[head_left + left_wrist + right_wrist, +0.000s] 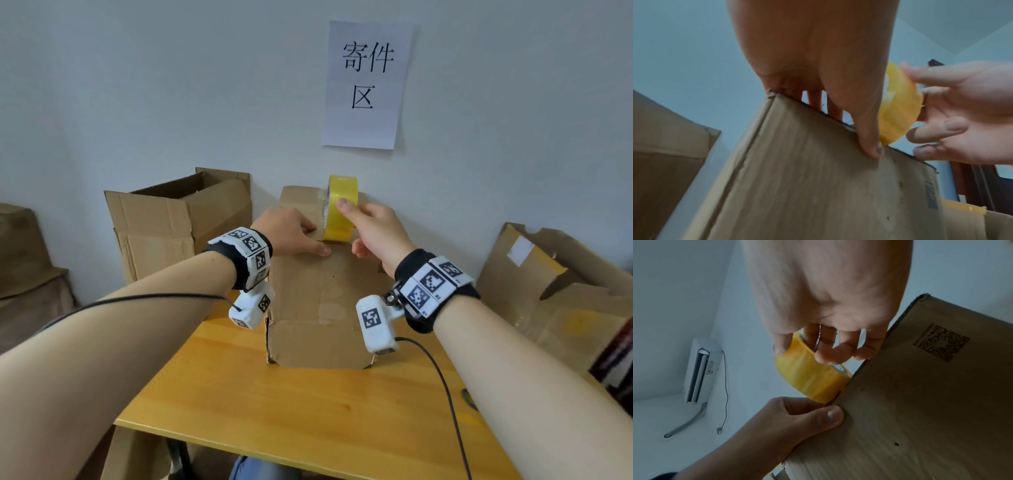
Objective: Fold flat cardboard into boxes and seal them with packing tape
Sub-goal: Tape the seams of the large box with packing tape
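Note:
A brown cardboard box [318, 298] stands in the middle of the wooden table [274, 404], one flap lying toward me. My left hand [308, 240] pinches the box's top edge, thumb [869, 138] on the near face and fingers over the far side. My right hand [366, 226] grips a yellow roll of packing tape [337, 228], which stands on edge on top of the box right beside the left thumb. In the right wrist view the tape roll [807, 376] touches the box edge [920, 402] just above the left hand [793, 423]. Any pulled-out strip of tape is hidden.
An open cardboard box [178, 222] stands against the wall at back left. Crumpled cardboard [548, 291] leans at the right. A paper sign [366, 85] hangs on the wall behind. A black cable [445, 394] trails over the table's near right part.

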Motion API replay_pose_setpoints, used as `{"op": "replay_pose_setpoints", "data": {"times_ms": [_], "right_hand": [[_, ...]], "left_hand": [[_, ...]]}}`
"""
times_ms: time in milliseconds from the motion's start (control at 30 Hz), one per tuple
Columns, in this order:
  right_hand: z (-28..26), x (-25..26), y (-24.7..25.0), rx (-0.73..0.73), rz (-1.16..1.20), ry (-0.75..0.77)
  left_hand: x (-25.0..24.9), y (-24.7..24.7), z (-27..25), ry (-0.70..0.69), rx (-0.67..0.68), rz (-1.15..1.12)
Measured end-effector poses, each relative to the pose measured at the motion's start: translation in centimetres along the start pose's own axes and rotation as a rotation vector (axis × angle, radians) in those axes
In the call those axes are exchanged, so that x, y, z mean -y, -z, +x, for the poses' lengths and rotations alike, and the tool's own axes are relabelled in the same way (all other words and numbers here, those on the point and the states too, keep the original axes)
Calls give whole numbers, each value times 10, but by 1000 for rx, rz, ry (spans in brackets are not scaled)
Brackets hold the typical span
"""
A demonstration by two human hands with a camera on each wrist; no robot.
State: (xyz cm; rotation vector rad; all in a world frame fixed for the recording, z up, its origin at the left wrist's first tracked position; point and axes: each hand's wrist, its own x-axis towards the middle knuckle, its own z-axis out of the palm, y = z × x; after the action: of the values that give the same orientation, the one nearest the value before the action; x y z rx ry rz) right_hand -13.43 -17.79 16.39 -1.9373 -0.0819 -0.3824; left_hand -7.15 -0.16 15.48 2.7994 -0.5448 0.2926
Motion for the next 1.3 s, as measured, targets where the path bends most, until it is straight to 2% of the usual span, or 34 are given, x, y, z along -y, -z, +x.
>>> {"op": "replay_pose_setpoints", "data": {"times_ms": [133,400,600,700,967,1300], "right_hand": [[4,-2,0,-36,-68,54],[7,-3,-3,-40,-116,28],[5,15,-11,-118,46,17],[-1,28,-8,-109,131,-15],[-23,27,-8,-92,155,-129],[-53,11,-3,-30,124,-153]], "left_hand": [[-4,4,-2,-33,-12,-49],[-1,6,4,-68,30,-83],[1,8,9,-21,31,-113],[1,8,11,-20,25,-118],[2,5,9,-20,10,-127],[1,5,9,-39,-11,-124]]}}
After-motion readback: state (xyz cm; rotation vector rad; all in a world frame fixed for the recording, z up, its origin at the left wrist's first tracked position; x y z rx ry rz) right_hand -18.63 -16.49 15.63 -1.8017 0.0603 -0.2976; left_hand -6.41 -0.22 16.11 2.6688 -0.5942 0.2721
